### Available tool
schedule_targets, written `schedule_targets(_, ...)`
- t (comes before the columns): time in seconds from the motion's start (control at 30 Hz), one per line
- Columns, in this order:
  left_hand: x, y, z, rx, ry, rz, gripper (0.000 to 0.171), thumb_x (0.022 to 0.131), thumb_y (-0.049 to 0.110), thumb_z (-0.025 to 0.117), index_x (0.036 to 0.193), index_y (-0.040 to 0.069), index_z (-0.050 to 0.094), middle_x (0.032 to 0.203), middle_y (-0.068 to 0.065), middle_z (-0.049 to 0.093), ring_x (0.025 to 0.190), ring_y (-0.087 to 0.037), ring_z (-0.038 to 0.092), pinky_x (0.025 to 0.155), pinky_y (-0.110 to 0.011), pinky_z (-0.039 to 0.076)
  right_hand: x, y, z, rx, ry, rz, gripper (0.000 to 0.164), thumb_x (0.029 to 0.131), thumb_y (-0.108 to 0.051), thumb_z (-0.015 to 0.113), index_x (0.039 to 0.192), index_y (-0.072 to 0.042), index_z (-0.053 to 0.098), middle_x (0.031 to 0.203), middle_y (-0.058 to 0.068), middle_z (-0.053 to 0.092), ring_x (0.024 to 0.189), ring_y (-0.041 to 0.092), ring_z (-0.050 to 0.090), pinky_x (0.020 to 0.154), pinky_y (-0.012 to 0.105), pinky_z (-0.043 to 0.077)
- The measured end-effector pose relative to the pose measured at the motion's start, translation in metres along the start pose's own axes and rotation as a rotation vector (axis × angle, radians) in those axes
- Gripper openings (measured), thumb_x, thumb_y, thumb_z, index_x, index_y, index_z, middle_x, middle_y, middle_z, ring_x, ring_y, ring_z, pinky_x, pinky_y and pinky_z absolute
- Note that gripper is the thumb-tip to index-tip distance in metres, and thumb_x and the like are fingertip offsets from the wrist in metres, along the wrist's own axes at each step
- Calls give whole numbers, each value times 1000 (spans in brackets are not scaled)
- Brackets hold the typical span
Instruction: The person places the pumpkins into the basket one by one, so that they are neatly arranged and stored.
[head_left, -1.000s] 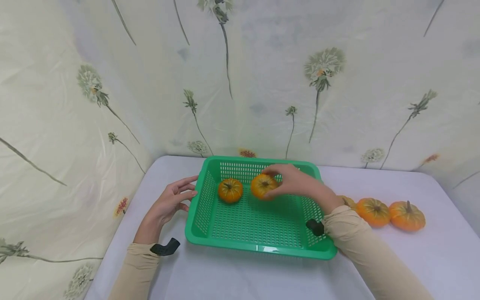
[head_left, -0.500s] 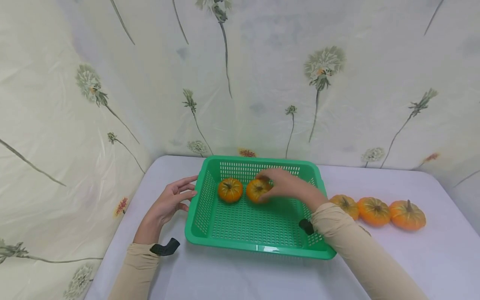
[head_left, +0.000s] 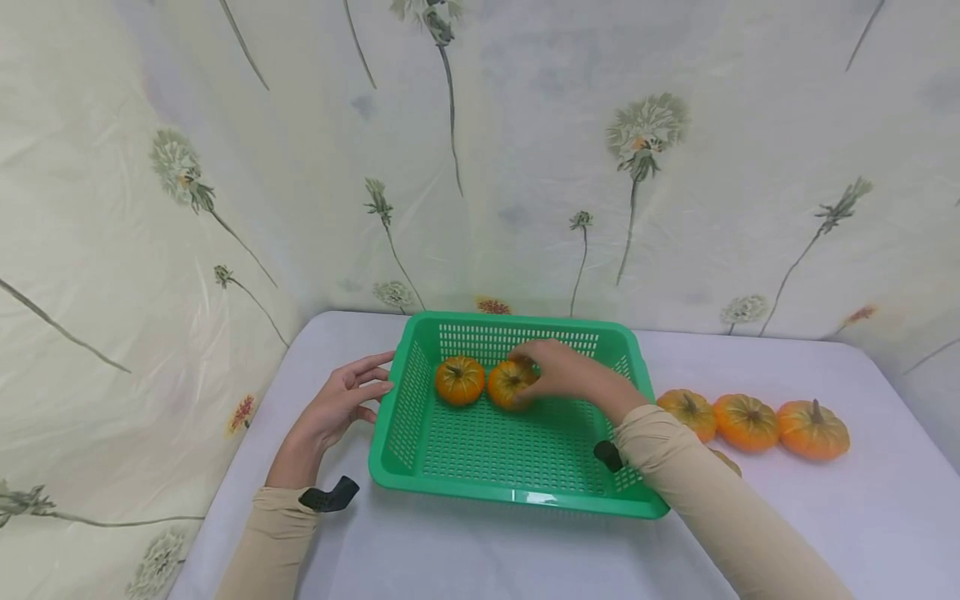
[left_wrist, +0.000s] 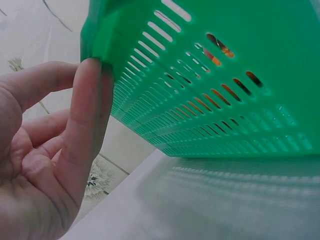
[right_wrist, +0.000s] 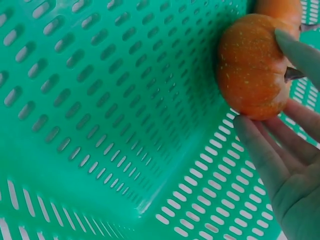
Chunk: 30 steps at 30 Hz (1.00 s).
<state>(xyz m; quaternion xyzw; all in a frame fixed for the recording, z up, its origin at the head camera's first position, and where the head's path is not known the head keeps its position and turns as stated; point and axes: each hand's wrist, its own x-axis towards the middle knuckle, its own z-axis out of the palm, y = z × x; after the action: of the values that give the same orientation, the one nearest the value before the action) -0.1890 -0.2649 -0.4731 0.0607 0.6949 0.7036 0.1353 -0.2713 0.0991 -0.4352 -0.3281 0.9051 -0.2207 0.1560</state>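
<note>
A green plastic basket (head_left: 517, 500) with slotted walls stands on the table. Inside, toward its back left, sits one small orange pumpkin (head_left: 460, 381). My right hand (head_left: 562, 371) reaches into the basket and holds a second pumpkin (head_left: 508, 385) right beside the first, thumb on one side and fingers on the other. In the right wrist view this pumpkin (right_wrist: 252, 67) shows its stem toward the palm, low between the slotted walls. My left hand (head_left: 348, 396) touches the basket's left rim from outside; in the left wrist view its fingertips (left_wrist: 90, 67) meet the rim's edge.
Right of the basket, several more pumpkins (head_left: 746, 422) lie on the white-covered table (head_left: 847, 517), one partly hidden by the right sleeve (head_left: 697, 467). A dandelion-patterned curtain (head_left: 517, 167) hangs behind and at the left.
My right hand has carried its pumpkin left and down, close to the other one in the basket. The right forearm moved left, uncovering more of the pumpkins outside. The left hand stayed put.
</note>
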Motion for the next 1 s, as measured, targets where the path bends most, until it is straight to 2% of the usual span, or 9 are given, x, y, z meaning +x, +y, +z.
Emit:
schedule_targets(0.4, -1, 2, 1, 10, 8, -11, 59, 101, 9, 64, 157, 8, 43, 108, 5, 70, 77, -6, 69, 54, -20, 57, 0, -3, 1, -5, 25, 6, 60, 86, -29, 84, 136, -3, 64, 135, 13, 67, 125, 30, 62, 110, 49, 51)
schedule_targets(1.0, 1, -1, -1, 4, -1, -1, 60, 101, 9, 65, 156, 6, 42, 107, 4, 71, 76, -7, 69, 53, -21, 58, -2, 1, -1, 23, 31, 18, 64, 83, -31, 86, 138, -8, 63, 139, 10, 65, 130, 29, 60, 114, 49, 48)
